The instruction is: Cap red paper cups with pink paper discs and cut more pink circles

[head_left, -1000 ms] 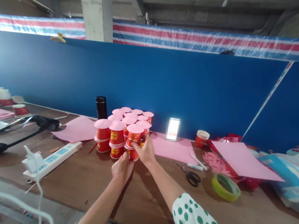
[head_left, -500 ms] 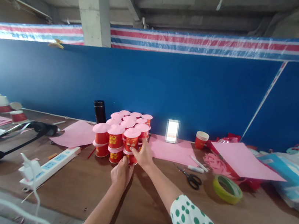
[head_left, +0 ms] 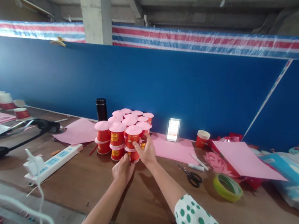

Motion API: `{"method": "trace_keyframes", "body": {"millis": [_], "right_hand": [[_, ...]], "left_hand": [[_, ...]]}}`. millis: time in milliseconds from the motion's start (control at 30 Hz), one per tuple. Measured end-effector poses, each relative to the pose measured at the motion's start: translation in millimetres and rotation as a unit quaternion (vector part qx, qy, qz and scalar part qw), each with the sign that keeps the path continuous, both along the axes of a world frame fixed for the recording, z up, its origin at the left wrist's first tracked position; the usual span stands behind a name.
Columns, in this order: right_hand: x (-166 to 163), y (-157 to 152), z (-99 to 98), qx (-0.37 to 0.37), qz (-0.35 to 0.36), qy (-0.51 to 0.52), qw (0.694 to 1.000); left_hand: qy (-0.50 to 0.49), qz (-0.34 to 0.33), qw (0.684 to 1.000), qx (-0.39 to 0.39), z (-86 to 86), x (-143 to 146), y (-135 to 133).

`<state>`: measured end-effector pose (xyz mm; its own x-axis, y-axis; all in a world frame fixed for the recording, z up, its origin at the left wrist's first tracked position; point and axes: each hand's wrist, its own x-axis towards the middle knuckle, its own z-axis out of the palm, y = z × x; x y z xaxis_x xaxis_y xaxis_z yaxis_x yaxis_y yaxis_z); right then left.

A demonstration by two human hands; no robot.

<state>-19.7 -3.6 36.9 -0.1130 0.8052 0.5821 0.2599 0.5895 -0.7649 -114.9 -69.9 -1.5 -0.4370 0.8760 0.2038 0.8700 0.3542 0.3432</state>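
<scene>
View shifted; hands (head_left: 146, 151) on red cups (head_left: 117, 138), long axes upright.

Yellow print (head_left: 117, 137) on red cups (head_left: 103, 136) seems unreadable.

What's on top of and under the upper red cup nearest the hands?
On top of the upper red cup: a pink disc. Beneath: a lower red cup, partly covered by the left hand. Cup interiors aren't visible.

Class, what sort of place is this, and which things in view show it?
Probably a makeshift craft workspace: stacked red cups topped with pink discs, scissors on the table, and a bare concrete pillar behind the blue partition.
</scene>
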Motion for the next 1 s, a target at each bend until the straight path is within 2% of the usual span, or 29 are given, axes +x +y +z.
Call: {"method": "trace_keyframes", "body": {"millis": [200, 467, 700, 867, 1000], "right_hand": [[-6.0, 4.3, 2.9, -0.045, 0.020, 0.013, 0.999], [-6.6, 3.4, -1.2, 0.013, 0.019, -0.007, 1.000], [-5.4, 2.5, -3.2, 0.007, 0.001, -0.021, 1.000], [8.1, 1.2, -12.1, -0.012, 0.012, -0.043, 0.999], [35.4, 3.8, -20.6, -0.017, 0.013, -0.064, 0.998]], "left_hand": [[0.008, -0.007, 1.000, 0.003, -2.6, -1.5, 0.7], [0.005, -0.010, 1.000, -0.012, -1.6, -2.0, 1.4], [0.006, -0.006, 1.000, -0.007, 0.5, -0.5, 1.0], [-0.005, -0.001, 1.000, -0.013, 1.7, -0.2, -0.5], [-0.011, 0.001, 1.000, 0.005, 0.6, -4.6, -3.1]]}}
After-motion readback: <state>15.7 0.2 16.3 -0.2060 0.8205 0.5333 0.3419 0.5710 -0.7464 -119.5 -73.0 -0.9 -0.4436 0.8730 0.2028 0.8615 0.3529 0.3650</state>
